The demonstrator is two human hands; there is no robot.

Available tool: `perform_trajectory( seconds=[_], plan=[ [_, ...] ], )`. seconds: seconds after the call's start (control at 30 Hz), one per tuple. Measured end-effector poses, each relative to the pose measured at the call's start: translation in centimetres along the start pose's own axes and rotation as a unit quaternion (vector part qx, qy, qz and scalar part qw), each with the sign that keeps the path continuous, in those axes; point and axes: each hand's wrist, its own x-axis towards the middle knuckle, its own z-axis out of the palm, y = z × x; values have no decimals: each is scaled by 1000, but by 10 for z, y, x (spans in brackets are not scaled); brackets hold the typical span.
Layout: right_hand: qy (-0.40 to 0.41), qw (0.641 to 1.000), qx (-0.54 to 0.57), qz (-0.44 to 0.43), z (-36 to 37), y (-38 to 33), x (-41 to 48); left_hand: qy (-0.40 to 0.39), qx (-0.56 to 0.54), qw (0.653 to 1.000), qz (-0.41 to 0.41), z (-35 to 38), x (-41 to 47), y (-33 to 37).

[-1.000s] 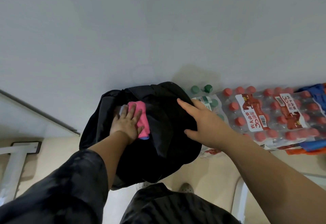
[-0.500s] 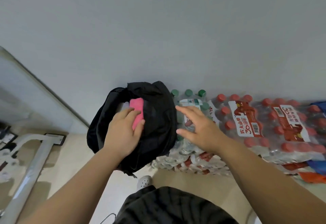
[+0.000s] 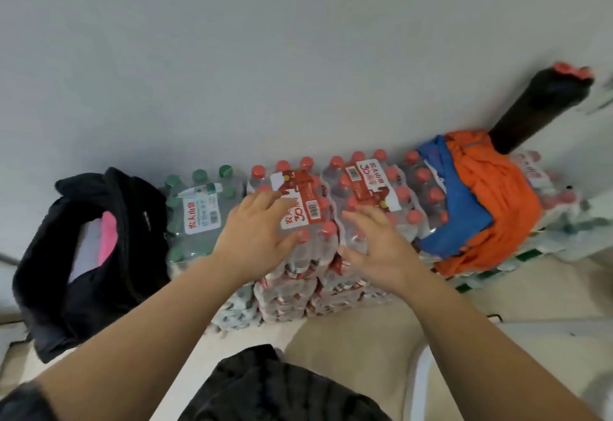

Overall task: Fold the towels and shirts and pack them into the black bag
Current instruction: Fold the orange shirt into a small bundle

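Black bag (image 3: 96, 271) stood on the floor at the left, close to the wall. Its mouth gaped, with a pink towel (image 3: 107, 238) and something pale (image 3: 84, 248) beside it tucked inside, so part of the packing looked done. The rest of the laundry lay well apart from it, off to the right. A blue garment (image 3: 461, 218) and an orange one (image 3: 497, 208) were loosely heaped and overlapping on top of the shrink-wrapped packs of red-capped bottles (image 3: 371, 178). Neither looked folded.

From where I stood, the step in hand seemed to be the reach for the next piece. Both hands were out over the bottle packs, between bag and heap. The left hand (image 3: 255, 238) was above a red label, and the right hand (image 3: 381, 248) was nearer the blue garment. Each was empty, fingers spread and gently bent, pinching nothing. Whether the fingertips brushed the plastic wrap I could not tell.

The next move, I judged, called for a reach to the right. The blue garment would need taking by an edge without dragging the orange one along. Then it would want somewhere flat to be folded before it went to the bag.
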Motion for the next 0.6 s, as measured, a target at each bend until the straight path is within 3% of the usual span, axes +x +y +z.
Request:
perform_trajectory(
  seconds=[0.3,0.6],
  plan=[
    [81,987,-18,140,-60,119,-28,-68,-11,991,111,51,109,97],
    [126,962,-48,236,-131,187,9,-108,-51,976,184,82,233,163]
  ],
)
